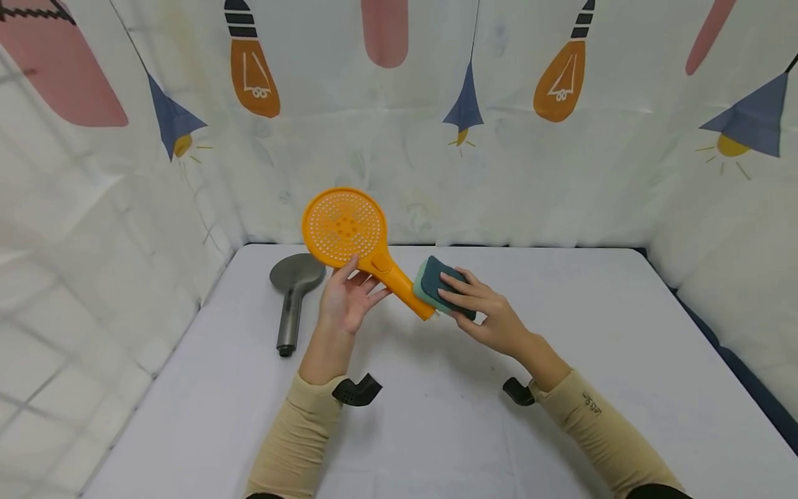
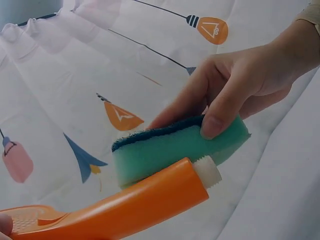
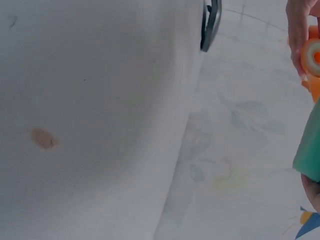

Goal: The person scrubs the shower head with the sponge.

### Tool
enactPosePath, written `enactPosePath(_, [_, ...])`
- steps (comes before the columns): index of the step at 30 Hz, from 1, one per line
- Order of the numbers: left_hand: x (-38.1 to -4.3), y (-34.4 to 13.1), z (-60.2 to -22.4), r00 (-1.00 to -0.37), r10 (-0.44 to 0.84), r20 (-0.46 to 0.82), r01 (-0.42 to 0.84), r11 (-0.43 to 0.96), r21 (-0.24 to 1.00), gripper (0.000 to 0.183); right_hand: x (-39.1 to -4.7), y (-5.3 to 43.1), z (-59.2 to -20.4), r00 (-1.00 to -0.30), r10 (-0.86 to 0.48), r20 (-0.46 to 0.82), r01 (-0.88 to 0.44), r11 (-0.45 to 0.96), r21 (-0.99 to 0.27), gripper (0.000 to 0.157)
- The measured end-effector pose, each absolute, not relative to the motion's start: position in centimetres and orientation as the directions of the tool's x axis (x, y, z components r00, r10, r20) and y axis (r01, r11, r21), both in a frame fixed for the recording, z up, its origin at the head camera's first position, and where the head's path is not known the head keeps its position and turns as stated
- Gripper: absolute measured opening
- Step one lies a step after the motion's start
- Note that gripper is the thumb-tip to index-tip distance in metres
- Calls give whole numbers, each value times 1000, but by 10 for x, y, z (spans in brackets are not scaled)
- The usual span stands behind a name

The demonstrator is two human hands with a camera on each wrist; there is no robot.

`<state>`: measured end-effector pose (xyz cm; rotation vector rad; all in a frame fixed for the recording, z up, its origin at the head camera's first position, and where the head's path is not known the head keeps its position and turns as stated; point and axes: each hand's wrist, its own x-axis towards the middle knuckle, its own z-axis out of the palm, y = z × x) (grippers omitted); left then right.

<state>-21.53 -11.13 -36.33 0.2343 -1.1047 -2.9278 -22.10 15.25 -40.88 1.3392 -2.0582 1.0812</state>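
An orange shower head (image 1: 346, 225) is held above the table, its round perforated face toward the head camera and its handle slanting down to the right. My left hand (image 1: 349, 301) grips it near the neck, with the thumb at the rim of the face and the fingers behind. In my right hand (image 1: 489, 312) is a two-layer sponge (image 1: 445, 284), dark scouring side and light green foam. The foam lies against the lower handle (image 2: 135, 205) in the left wrist view, where a whitish threaded end sticks out. The right wrist view catches only part of the sponge (image 3: 309, 150).
On the white table (image 1: 436, 430), left of my left hand, lies a grey shower head (image 1: 290, 319) with its handle toward me. A patterned curtain (image 1: 399, 152) encloses the table at the back and sides.
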Motion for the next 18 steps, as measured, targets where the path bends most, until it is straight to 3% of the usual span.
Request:
enactPosePath(7, [-217,-106,-370,-989,3,-146,-104,-715,692,38,-218,138,-404,-359,-580,732,-933,214,-288,59])
enactPosePath(14, [-216,-93,-377,-985,68,-159,-164,-669,725,33,-222,125,-397,-397,-529,750,-917,255,-306,53])
enactPosePath(18, [-217,-98,-374,-985,27,-169,-144,-669,729,36,-219,127,-397,-364,-603,710,-931,249,-266,54])
